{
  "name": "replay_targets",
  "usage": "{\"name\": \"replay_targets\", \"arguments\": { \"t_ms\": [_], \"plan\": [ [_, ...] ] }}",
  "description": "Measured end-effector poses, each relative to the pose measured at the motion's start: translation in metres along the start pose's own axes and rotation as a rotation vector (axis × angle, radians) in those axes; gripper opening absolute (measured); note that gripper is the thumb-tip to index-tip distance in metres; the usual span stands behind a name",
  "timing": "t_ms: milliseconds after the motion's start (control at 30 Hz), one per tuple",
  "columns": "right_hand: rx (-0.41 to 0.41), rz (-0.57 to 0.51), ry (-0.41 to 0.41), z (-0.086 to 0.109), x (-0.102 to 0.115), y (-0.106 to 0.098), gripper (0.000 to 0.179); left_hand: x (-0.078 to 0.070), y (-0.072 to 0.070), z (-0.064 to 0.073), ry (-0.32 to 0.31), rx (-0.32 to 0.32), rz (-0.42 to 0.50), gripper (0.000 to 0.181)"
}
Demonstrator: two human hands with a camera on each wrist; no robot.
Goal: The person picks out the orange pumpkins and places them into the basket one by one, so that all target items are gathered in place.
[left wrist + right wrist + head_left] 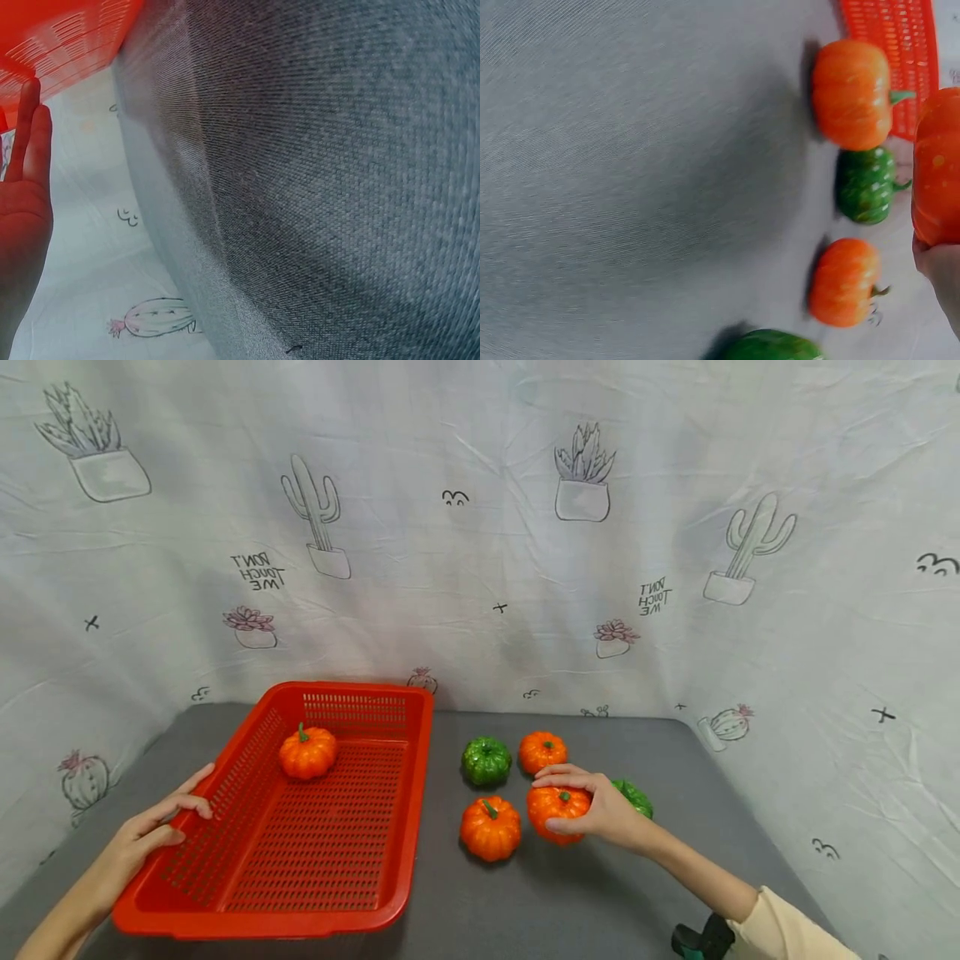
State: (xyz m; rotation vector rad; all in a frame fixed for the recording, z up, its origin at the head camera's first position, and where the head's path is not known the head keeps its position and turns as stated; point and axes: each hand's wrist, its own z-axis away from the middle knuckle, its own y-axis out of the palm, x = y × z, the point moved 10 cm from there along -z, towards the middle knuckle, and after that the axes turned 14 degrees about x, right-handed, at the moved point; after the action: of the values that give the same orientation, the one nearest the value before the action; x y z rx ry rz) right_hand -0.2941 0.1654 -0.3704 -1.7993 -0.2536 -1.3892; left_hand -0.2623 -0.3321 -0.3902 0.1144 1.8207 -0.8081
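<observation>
In the head view my right hand (600, 806) holds a small orange pumpkin (551, 810) between thumb and fingers. This pumpkin (939, 169) is off the table, at the right edge of the right wrist view. My left hand (146, 835) grips the left rim of a red perforated basket (416, 793); two straight fingers (37, 146) show against the basket's outer side in the left wrist view. Inside the basket lies one orange pumpkin (307, 753) with a green stem, near the back left.
Right of the basket, two orange pumpkins (491, 828) (542, 752) and a green pumpkin (486, 762) sit on the grey table (480, 918). Another green pumpkin (634, 797) is partly hidden behind my right hand. A patterned white cloth (495, 552) hangs behind and at the sides.
</observation>
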Motion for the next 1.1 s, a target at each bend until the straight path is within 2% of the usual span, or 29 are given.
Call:
{"name": "replay_targets", "arguments": {
  "t_ms": [200, 367, 500, 600, 767, 1000, 1100],
  "plan": [
    [-0.038, -0.014, 0.027, -0.014, 0.023, -0.006, 0.043, -0.007, 0.0, 0.0, 0.005, -0.026, -0.065, 0.027],
    [-0.037, -0.016, -0.035, -0.038, 0.049, -0.006, 0.043, -0.009, -0.003, 0.002, 0.009, -0.041, -0.046, 0.027],
    [-0.037, -0.018, -0.072, -0.062, 0.065, -0.003, 0.043, -0.009, -0.004, 0.004, 0.008, -0.067, -0.069, 0.028],
    [-0.024, -0.05, -0.107, -0.08, 0.071, 0.007, 0.043, -0.01, -0.004, 0.003, 0.01, -0.071, -0.093, 0.028],
    [-0.003, -0.071, -0.167, -0.109, 0.082, 0.029, 0.044, -0.007, 0.001, 0.0, 0.002, -0.048, -0.07, 0.026],
    [0.048, -0.118, -0.171, -0.148, 0.1, 0.058, 0.048, -0.008, 0.002, 0.001, -0.006, -0.066, -0.068, 0.025],
    [0.076, -0.145, -0.185, -0.163, 0.108, 0.07, 0.049, -0.009, 0.003, 0.001, 0.001, -0.064, -0.033, 0.026]
  ]
}}
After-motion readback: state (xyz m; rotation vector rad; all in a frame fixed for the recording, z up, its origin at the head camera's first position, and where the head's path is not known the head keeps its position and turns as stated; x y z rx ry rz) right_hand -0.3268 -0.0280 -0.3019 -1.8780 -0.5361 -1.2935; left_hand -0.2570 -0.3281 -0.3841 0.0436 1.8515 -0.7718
